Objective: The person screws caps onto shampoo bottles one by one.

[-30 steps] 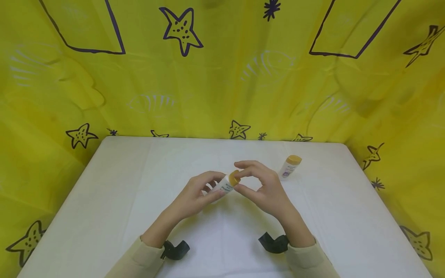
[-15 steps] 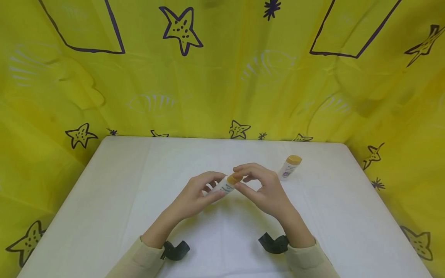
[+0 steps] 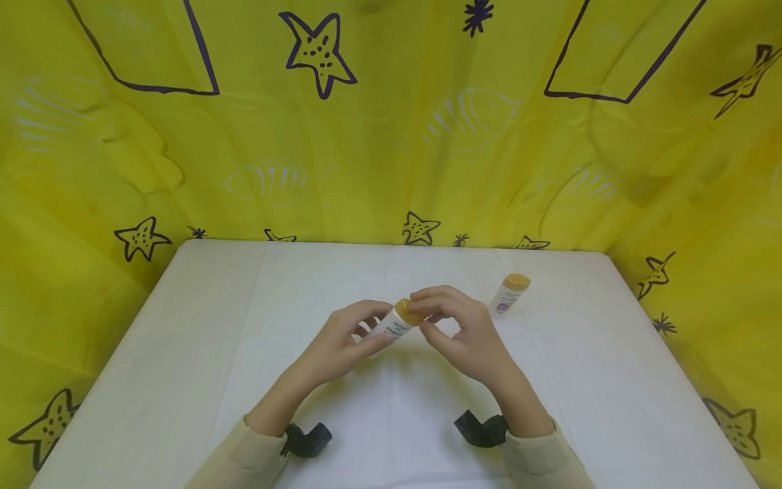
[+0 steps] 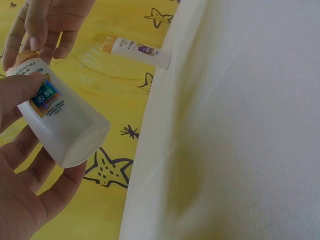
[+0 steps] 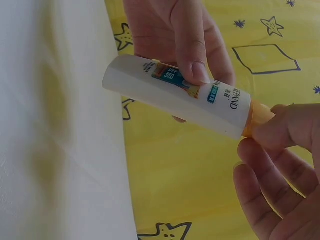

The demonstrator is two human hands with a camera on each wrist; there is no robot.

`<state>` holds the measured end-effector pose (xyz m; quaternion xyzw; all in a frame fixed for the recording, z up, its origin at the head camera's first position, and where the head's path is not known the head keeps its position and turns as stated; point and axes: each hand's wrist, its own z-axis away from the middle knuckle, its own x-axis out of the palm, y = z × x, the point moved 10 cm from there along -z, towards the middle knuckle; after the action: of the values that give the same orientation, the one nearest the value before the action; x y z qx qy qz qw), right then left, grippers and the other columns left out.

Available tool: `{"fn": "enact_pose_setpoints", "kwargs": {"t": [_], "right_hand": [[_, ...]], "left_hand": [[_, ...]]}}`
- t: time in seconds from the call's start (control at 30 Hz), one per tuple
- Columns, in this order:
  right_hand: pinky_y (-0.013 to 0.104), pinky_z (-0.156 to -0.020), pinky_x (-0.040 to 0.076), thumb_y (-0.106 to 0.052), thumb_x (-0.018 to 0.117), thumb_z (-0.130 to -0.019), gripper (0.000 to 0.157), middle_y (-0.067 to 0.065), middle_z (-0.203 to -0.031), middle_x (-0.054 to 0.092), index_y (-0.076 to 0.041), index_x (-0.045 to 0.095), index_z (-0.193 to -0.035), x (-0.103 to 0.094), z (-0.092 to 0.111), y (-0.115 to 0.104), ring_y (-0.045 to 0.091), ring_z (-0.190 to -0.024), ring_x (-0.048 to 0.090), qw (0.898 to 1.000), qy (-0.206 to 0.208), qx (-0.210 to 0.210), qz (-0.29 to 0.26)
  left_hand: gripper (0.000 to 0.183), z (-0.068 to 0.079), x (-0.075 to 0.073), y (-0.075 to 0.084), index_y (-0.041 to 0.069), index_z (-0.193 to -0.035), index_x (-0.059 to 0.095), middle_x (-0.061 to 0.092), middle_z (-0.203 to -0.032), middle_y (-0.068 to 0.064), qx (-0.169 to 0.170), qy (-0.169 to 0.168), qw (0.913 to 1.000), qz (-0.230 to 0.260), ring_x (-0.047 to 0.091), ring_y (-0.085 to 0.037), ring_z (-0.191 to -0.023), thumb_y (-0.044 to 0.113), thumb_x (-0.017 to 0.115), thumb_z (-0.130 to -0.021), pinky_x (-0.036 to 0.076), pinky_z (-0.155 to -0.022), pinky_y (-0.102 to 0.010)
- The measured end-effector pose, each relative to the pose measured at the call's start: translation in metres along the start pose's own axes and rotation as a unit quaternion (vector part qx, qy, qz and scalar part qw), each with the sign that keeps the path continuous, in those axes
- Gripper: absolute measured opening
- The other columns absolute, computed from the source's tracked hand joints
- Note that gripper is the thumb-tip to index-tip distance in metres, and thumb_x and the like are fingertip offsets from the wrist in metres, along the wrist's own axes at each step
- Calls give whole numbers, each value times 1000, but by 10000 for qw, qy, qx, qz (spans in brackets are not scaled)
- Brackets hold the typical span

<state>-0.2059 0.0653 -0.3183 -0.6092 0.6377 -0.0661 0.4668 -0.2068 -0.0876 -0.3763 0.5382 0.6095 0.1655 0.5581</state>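
In the head view, a white shampoo bottle with an orange cap is held tilted above the table, cap end up and to the right. My left hand grips its body, thumb on the labelled front and fingers behind, as the left wrist view shows on the bottle. From the right, my right hand pinches the cap between thumb and fingers, which partly hide it. A second white bottle, also orange-capped, stands upright on the table beyond my right hand.
A white cloth covers the table. Yellow curtains with dark star drawings hang behind it and at both sides. Black wrist mounts sit at both cuffs.
The held bottle has shifted and turned slightly, and more of its orange cap shows at its left. My right fingers have moved a little over the cap. The standing bottle stays put.
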Motion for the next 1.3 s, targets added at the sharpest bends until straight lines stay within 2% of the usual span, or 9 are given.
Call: {"fn": "enact_pose_setpoints", "kwargs": {"t": [0.37,0.63,0.77,1.13,1.3], "right_hand": [[24,-78,58,6,71,-85,31,3,-119,67,-12,72,-109,1,0,1,13,-93,68,10000,-42,-30,67],[30,-86,57,-7,79,-84,28,0,-123,67,-16,73,-110,0,0,2,17,-116,62,9995,-58,154,276],[32,-89,56,-10,79,-85,27,-1,-124,66,-18,73,-110,0,0,2,17,-118,61,9994,-61,205,286],[31,-76,59,-8,79,-85,27,3,-116,70,-13,71,-111,2,-1,1,16,-105,65,9999,-24,109,124],[30,-73,59,-9,79,-85,28,0,-117,69,-14,71,-112,2,-1,1,13,-104,65,9998,-46,134,119]], "left_hand": [[33,-1,1,0,20,-126,63,67,-113,8,-56,-63,10000,-8,62,-13,-93,31,69,-95,57,-76,-30],[33,-1,2,1,22,-126,63,67,-111,9,-1,-66,9999,97,62,-13,-93,30,70,-95,57,-77,-31],[33,-1,4,0,22,-126,63,67,-110,9,15,-94,9999,110,61,-12,-93,30,70,-95,57,-77,-32],[33,-1,4,1,19,-126,63,67,-112,8,41,-120,9999,74,61,-12,-93,29,70,-95,58,-77,-35],[34,-1,2,3,20,-126,63,67,-113,9,43,-95,9999,41,61,-11,-94,30,70,-95,58,-77,-34]]}}
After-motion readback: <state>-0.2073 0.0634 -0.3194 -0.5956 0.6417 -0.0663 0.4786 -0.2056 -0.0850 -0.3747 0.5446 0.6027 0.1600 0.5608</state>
